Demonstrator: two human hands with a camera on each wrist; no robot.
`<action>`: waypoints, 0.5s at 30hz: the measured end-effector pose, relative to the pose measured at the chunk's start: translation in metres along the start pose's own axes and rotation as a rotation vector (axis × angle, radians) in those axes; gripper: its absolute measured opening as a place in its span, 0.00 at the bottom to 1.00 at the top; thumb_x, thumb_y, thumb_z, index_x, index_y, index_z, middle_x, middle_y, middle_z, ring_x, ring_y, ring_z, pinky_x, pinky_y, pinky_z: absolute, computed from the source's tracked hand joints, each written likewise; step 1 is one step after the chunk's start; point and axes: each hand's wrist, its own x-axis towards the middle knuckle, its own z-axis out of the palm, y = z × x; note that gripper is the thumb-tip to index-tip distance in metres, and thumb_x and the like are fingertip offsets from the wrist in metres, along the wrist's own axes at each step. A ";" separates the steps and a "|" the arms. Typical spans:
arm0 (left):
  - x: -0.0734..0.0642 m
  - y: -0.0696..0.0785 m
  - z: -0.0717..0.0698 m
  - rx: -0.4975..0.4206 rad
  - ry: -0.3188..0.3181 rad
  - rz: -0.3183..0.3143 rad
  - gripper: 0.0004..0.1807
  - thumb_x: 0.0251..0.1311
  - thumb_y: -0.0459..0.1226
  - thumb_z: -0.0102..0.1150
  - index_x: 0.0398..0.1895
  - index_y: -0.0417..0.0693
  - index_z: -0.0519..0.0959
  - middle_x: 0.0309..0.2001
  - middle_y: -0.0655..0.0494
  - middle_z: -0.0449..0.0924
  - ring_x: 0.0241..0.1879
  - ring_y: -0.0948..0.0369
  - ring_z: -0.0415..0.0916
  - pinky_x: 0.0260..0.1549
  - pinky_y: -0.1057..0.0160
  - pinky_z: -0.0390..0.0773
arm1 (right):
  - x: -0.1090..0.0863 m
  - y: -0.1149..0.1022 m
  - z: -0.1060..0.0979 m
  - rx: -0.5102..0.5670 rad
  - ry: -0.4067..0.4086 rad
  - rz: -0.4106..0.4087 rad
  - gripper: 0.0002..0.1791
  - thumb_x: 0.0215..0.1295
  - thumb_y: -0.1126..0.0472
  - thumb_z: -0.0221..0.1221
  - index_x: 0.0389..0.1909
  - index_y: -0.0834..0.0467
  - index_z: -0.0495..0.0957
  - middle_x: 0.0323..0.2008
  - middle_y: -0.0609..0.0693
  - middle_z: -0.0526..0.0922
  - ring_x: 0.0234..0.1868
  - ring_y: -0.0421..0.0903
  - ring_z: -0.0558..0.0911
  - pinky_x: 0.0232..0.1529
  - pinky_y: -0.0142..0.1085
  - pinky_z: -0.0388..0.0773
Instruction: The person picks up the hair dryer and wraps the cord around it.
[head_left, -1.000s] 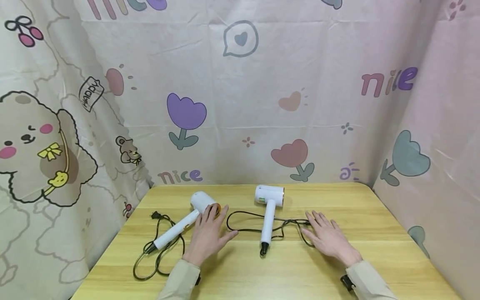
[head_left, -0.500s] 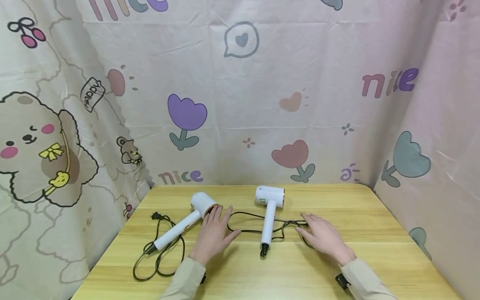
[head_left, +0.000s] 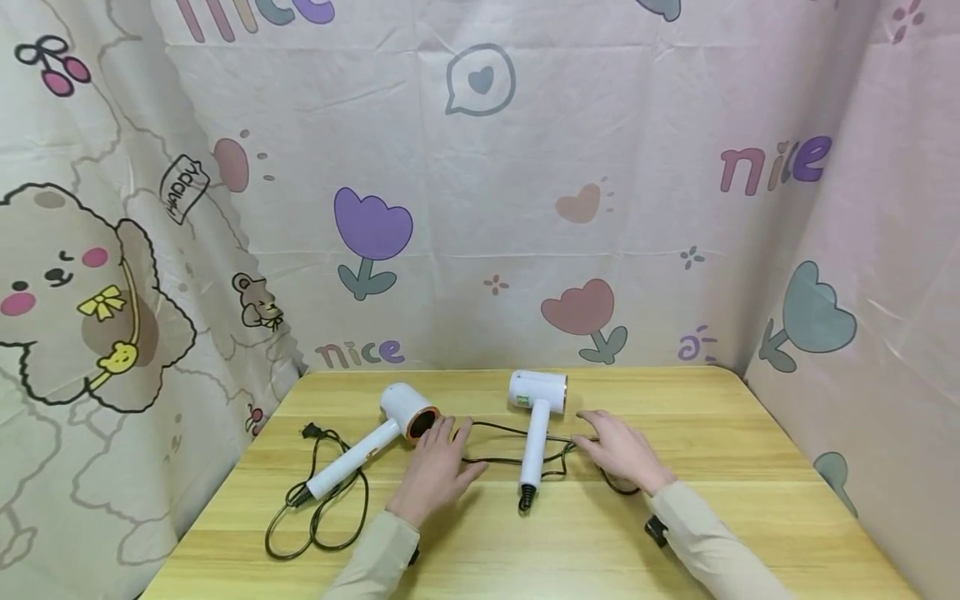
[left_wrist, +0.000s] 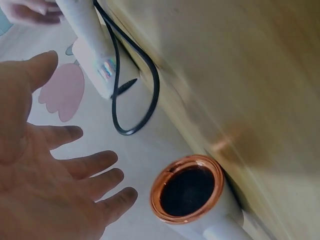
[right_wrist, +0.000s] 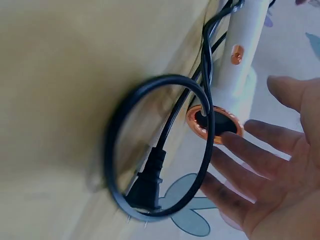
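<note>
At lower left on the bench, first dryer of two, white, slanted, copper-rimmed dark mouth, one black cord, one plug. Next, left hand, fingers spread and relaxed just beside that mouth. At lower centre, second dryer, also white, copper-rimmed, handle toward the bottom edge, one cord, one plug. Farther right, right hand near this cord, fingers loosely extended.

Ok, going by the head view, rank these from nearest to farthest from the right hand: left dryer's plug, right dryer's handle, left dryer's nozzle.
From the right hand:
1. Right dryer's handle, just to that hand's left.
2. Left dryer's nozzle, farther left, by the left hand.
3. Left dryer's plug, leftmost of the three.
</note>
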 end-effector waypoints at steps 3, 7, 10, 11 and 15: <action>-0.001 0.003 0.001 -0.004 0.007 0.035 0.40 0.64 0.55 0.58 0.72 0.42 0.62 0.67 0.34 0.64 0.68 0.37 0.60 0.67 0.38 0.63 | 0.018 -0.003 0.000 0.021 0.006 -0.003 0.28 0.68 0.49 0.58 0.65 0.60 0.71 0.59 0.62 0.77 0.56 0.62 0.79 0.53 0.59 0.78; -0.001 0.005 0.001 -0.009 0.016 0.052 0.40 0.64 0.54 0.59 0.72 0.41 0.61 0.67 0.34 0.65 0.68 0.38 0.62 0.67 0.38 0.63 | 0.040 -0.010 -0.001 0.023 0.045 -0.020 0.25 0.67 0.50 0.60 0.60 0.60 0.76 0.53 0.60 0.81 0.49 0.57 0.82 0.44 0.53 0.82; -0.001 0.006 0.001 0.008 0.006 0.053 0.40 0.64 0.54 0.59 0.72 0.42 0.61 0.66 0.35 0.66 0.67 0.38 0.63 0.66 0.39 0.65 | 0.053 -0.014 0.000 -0.009 0.081 -0.034 0.21 0.65 0.51 0.62 0.54 0.60 0.79 0.47 0.57 0.83 0.42 0.52 0.82 0.37 0.48 0.82; -0.002 0.006 0.002 0.016 0.001 0.054 0.41 0.63 0.54 0.59 0.72 0.42 0.61 0.66 0.35 0.66 0.67 0.39 0.63 0.66 0.40 0.65 | 0.056 -0.014 0.001 -0.026 0.091 -0.041 0.20 0.64 0.52 0.63 0.52 0.60 0.80 0.46 0.56 0.83 0.42 0.51 0.82 0.37 0.47 0.81; -0.001 0.008 0.001 0.024 -0.003 0.064 0.41 0.63 0.54 0.59 0.73 0.43 0.61 0.65 0.36 0.68 0.66 0.40 0.64 0.66 0.41 0.66 | 0.069 -0.014 0.004 -0.066 0.107 -0.082 0.22 0.64 0.56 0.63 0.57 0.61 0.77 0.52 0.60 0.79 0.49 0.56 0.80 0.46 0.52 0.81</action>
